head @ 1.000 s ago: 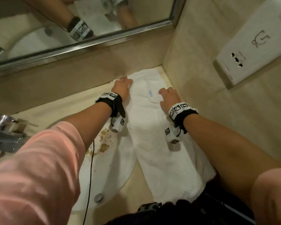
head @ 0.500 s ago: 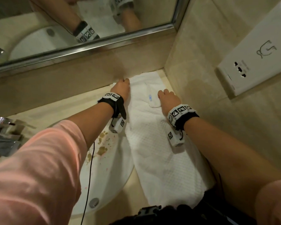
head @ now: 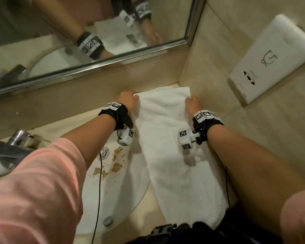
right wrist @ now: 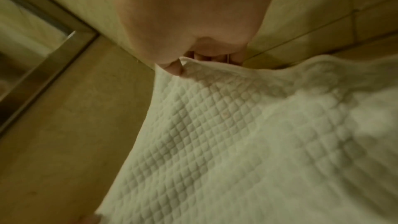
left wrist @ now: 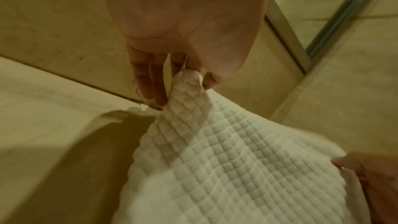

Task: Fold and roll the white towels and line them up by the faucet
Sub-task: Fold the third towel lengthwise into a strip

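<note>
Both hands have moved to pinch the waffle-textured white towel's (head: 167,138) far corners.

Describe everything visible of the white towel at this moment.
The white towel is waffle-textured cloth, lying as a long strip on the beige counter, its left edge overlapping the sink. Its near end hangs toward the person. The left hand and right hand each pinch a far corner, lifting it.

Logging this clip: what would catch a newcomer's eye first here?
A long white towel runs down the counter into the corner, both hands pinching its far corners: left hand, right hand. Beside it, the sink shows brown stains, and the mirror doubles the arms.
</note>
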